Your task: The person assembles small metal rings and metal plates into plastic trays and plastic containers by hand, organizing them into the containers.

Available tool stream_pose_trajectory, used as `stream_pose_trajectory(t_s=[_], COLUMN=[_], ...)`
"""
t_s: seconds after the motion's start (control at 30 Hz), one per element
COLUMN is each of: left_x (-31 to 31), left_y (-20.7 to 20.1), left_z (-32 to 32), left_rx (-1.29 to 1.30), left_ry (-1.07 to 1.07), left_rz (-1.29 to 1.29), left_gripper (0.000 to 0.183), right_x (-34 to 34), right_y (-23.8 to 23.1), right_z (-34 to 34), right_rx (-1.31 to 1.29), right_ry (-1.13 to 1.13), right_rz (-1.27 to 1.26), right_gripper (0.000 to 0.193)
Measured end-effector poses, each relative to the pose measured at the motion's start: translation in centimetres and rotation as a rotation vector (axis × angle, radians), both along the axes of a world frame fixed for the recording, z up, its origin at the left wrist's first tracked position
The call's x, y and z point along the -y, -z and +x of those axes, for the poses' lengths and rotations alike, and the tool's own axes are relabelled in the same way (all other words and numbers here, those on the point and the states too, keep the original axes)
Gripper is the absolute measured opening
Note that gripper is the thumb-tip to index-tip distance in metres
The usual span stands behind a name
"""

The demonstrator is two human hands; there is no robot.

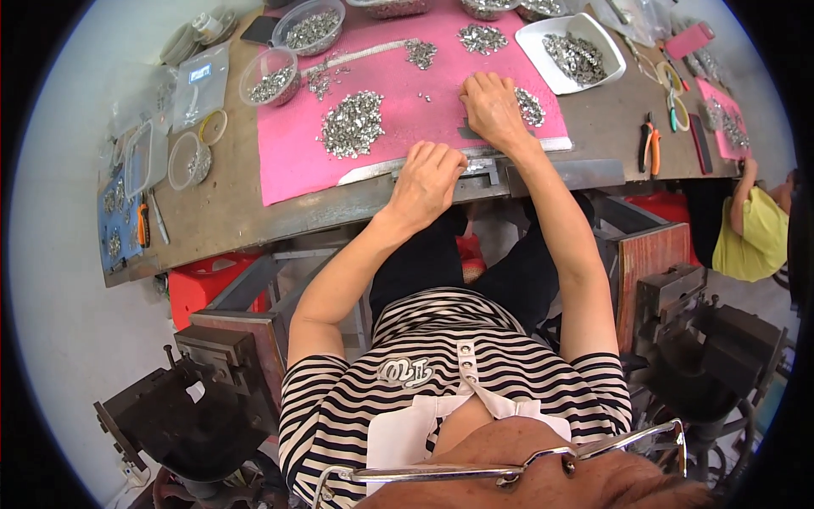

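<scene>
Where the bench comes closest to the person, a grey metal fixture sits at the front edge, its long axis running roughly from 9 to 3 o'clock. The left hand is nearer to it: the fixture lies just beside its fingers, towards 3 o'clock. Those fingers are curled close together, and whether they pinch a piece cannot be told. Farther in, between 1 and 2 o'clock from the left hand, the right hand bends over the pink mat, fingers tucked down, their tips and any hold hidden; the fixture lies towards 6 o'clock from it. A small heap of metal pieces rests just beside the right hand at 3 o'clock, a larger heap well apart at about 9. Beyond, towards 2 o'clock, stands a white tray of more pieces
</scene>
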State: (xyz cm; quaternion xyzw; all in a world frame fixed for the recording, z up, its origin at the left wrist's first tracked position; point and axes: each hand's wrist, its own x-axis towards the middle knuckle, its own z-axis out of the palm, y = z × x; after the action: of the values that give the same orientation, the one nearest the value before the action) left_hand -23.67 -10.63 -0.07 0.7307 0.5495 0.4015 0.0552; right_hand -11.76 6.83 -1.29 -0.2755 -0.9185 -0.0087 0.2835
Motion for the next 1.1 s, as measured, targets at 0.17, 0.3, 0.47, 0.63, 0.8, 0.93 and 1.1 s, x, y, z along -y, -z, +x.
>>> stream_pose_trajectory(t_s=[0.17, 0.3, 0.47, 0.63, 0.8, 0.93, 1.1], left_x=[0.7, 0.8, 1.7, 2.2, 2.3, 2.3, 2.2], left_y=[0.4, 0.3, 0.0, 0.9, 0.9, 1.0, 1.1], left_z=[0.2, 1.1, 1.8, 1.8, 2.2, 2.2, 2.1], left_rx=[-0.033, -0.024, 0.017, -0.004, -0.001, 0.014, 0.019], left_ry=[-0.064, -0.147, -0.224, -0.231, -0.255, -0.24, -0.236], left_rz=[0.072, 0.048, 0.037, 0.034, 0.008, 0.023, 0.023], left_gripper=[0.015, 0.019, 0.035, 0.043, 0.044, 0.048, 0.049], right_x=[2.5, 7.2, 10.1, 10.6, 10.6, 10.5, 10.7], right_y=[-1.9, -2.8, -0.8, -0.7, -0.7, -0.3, -0.3], right_z=[2.1, 5.3, 6.2, 6.1, 6.2, 6.2, 6.0], right_rx=[-0.164, -0.311, -0.425, -0.503, -0.464, -0.44, -0.424], right_ry=[-0.091, -0.164, -0.155, -0.15, -0.145, -0.142, -0.125], right_rz=[-0.135, -0.65, -0.812, -0.872, -0.855, -0.799, -0.732], right_gripper=[0.009, 0.003, 0.007, 0.005, 0.005, 0.006, 0.004])
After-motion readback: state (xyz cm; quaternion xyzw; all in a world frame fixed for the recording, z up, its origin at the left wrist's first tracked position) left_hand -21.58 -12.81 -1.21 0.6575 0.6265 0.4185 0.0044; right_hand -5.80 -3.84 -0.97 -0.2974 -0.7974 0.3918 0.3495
